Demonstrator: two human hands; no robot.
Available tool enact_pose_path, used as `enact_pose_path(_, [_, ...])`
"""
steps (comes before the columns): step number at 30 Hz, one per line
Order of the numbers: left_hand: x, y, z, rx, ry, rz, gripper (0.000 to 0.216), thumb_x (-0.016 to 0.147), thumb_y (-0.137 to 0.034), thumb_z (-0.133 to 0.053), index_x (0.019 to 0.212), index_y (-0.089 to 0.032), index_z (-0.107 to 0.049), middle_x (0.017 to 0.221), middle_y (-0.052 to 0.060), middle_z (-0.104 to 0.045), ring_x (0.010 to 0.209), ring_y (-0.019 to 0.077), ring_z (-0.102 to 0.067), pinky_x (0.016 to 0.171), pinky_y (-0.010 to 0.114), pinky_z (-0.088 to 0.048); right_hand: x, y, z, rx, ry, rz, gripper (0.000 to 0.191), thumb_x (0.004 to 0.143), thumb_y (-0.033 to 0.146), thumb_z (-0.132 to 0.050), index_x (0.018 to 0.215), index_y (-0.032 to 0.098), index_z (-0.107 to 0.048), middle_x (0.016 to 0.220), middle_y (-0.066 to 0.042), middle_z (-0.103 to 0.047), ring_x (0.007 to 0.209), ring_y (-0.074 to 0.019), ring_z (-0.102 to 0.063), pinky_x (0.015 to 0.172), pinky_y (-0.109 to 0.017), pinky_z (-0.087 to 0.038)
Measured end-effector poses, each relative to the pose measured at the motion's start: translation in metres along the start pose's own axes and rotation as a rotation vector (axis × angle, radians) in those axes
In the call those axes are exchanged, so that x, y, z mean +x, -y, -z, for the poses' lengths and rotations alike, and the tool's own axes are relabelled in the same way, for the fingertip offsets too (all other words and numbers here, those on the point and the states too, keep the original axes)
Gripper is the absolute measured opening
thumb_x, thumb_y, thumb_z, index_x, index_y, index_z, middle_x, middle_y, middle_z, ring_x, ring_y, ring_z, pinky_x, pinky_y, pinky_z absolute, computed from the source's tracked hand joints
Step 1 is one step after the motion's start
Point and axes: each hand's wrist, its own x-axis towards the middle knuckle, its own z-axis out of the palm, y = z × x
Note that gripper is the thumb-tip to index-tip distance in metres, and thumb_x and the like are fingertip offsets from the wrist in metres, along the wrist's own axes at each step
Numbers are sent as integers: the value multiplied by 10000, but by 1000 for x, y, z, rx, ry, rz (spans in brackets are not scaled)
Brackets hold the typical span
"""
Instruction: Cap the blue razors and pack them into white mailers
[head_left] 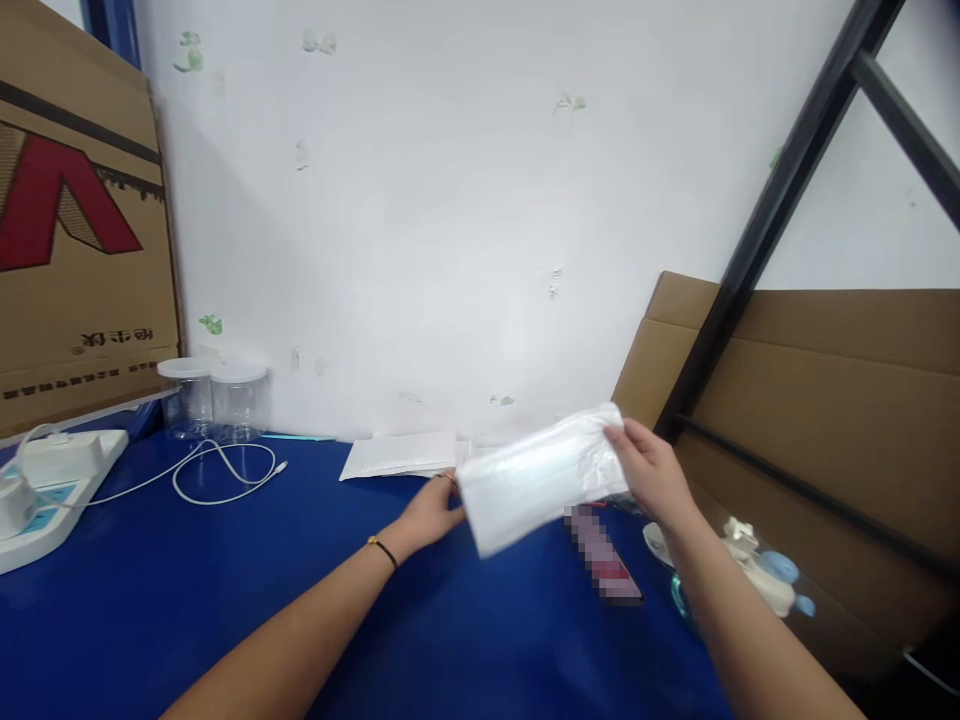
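A white, shiny plastic-wrapped packet (536,480) hangs tilted above the table, its right end pinched in my right hand (651,470). Fingers and thumb are closed on that end, and the wrapper is creased there. Beside the packet's left edge, my left hand (429,515) reaches low over the table with thumb and fingers apart. Its fingertips are partly hidden by the packet, so whether they touch anything is unclear. Flat white packets (401,455) lie against the wall just behind that hand.
Two clear jars with white lids (238,400) and a coiled white cable (225,475) are at left, near a power strip (60,490). A pixelated phone-shaped item (604,555) lies at right, beside white and blue items (765,575). Cardboard (847,430) and a dark metal frame (757,250) border the right.
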Motion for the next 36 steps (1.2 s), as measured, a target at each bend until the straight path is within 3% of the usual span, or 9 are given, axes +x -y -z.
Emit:
enact_pose_path(3, [37,14,42,497,-73,-301,615,561,-255,-704,1155,-160,-577,1237,127,-531,1216,277,-419,1017,360,-340,29,-52,-5,211,-198,-172,354,756,535,-530,847,193,-525,505,75,-387,329,-61,-258,301,-202,-205])
enact_pose_path(7, [72,39,83,1045,-74,-361,921,537,-392,-730,1351,-189,-351,1446,156,-258,1354,319,-141,1081,478,-144,47,-119,-30,-129,-188,-409,299,835,459,-363,835,185,-484,518,66,-398,360,-85,-347,353,-218,-299])
enact_pose_path(11, [89,50,87,1206,89,-386,1032,508,-489,-720,1393,-223,-260,1474,145,-189,1359,322,-112,1081,492,-57,53,-164,-46,-327,-101,-456,277,814,381,-426,698,152,-531,501,-1,-472,425,-149,-473,430,-277,-372])
enact_pose_path(16, [110,48,72,1247,216,-465,1009,518,-460,-713,1393,-249,-258,1428,130,-315,1324,299,-236,1074,445,-103,73,-186,-54,-574,55,-407,250,796,280,-477,700,104,-625,744,-146,-634,783,-250,-598,705,-326,-424])
enact_pose_path(23, [132,36,80,1377,288,-312,1115,458,-635,-691,1399,-266,-221,1356,127,-416,1230,311,-376,991,422,-250,83,-188,-75,-764,219,-397,380,847,332,-406,952,81,-671,1002,-174,-637,968,-251,-579,836,-301,-403])
enact_pose_path(29, [118,19,91,1301,196,-322,938,513,-546,-710,1331,-276,-341,1253,83,-526,1152,289,-462,980,403,-273,63,-154,-70,-838,5,-340,538,845,451,-378,1240,108,-503,1259,-221,-454,1187,-368,-395,945,-522,-286])
enact_pose_path(31, [105,8,87,1237,187,-368,760,613,-482,-656,1297,-292,-384,1231,50,-545,1108,259,-502,966,368,-305,48,-133,-74,-678,-104,-206,517,819,434,-433,1251,156,-490,1263,-179,-461,1186,-341,-399,966,-517,-278])
enact_pose_path(33, [87,-5,76,1158,202,-424,630,686,-416,-592,1277,-309,-402,1224,21,-547,1065,229,-533,920,318,-358,29,-108,-85,-307,-41,-143,481,786,445,-490,1184,181,-541,1189,-138,-533,1111,-297,-480,924,-446,-367])
enact_pose_path(36, [56,-23,51,1097,269,-522,625,705,-353,-570,1297,-306,-375,1229,7,-539,1078,217,-524,908,282,-376,-6,-74,-112,344,151,-320,449,796,489,-496,1143,209,-548,1078,-97,-614,976,-236,-584,816,-358,-461])
